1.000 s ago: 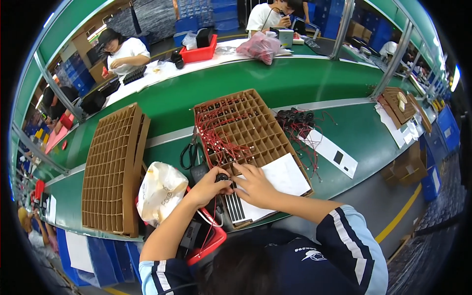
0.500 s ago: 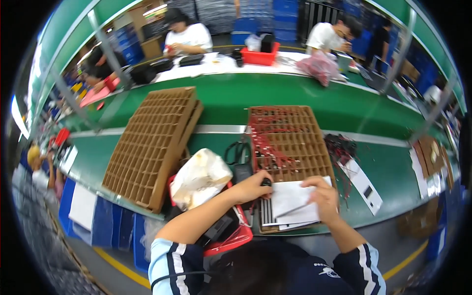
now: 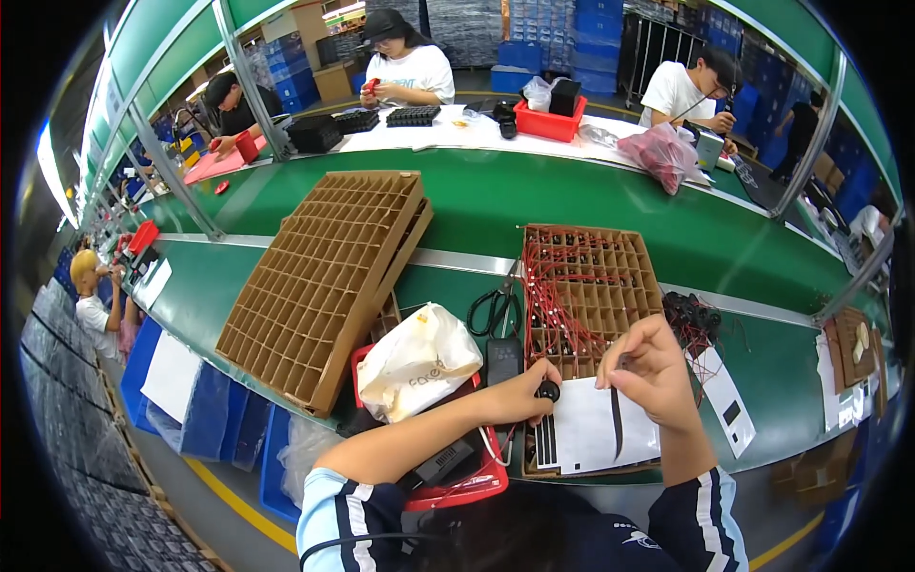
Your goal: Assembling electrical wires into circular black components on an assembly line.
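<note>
My left hand (image 3: 519,394) is closed on a small round black part (image 3: 548,391) at the left edge of a white sheet (image 3: 583,429). Several black strips (image 3: 545,443) lie side by side on the sheet's left margin. Above the sheet, my right hand (image 3: 662,377) pinches the top end of a thin black strip (image 3: 617,424), which hangs down with a slight bend. The sheet rests over the near end of a cardboard divider tray (image 3: 639,296), whose far cells hold small black parts with red wires (image 3: 553,286).
Left of my arms stand stacked divider trays (image 3: 319,276) and a red bin (image 3: 486,481) with a white bag (image 3: 419,362) on it. Scissors (image 3: 496,310) lie beside a black box (image 3: 503,358). A dark wire bundle (image 3: 691,319) sits right. People work across the green bench (image 3: 477,195).
My right hand has lifted, and the black strip, earlier slanted across the sheet, now hangs from its fingers. My left hand keeps the round part. The whole view has shifted slightly.
</note>
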Available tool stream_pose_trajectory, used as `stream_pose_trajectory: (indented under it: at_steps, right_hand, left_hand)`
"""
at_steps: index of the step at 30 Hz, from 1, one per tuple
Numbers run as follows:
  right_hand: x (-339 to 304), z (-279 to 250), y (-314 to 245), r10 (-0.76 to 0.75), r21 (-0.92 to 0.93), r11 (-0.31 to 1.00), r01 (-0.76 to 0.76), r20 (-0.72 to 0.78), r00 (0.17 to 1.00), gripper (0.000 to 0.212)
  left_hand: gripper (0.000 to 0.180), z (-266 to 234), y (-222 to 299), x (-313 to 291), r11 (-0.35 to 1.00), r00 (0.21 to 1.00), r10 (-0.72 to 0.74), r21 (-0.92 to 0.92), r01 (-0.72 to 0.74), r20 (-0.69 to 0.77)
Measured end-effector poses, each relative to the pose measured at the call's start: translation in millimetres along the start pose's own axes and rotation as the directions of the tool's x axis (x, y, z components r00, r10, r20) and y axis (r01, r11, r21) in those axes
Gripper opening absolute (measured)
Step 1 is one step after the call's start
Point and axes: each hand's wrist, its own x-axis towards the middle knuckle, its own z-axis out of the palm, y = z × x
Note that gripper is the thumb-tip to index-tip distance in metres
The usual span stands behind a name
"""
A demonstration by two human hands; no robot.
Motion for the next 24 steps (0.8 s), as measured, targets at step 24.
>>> stream_pose_trajectory:
  at_steps: [24]
  right_hand:
    - [7.7, -28.6, -14.3, 0.03, -0.557, 0.816, 0.156, 0.311, 0.95, 0.034]
  left_hand:
    - [0.038, 0.2, 48.1, 2.5, 0.906, 0.992, -0.115, -0.416, 0.081, -0.057]
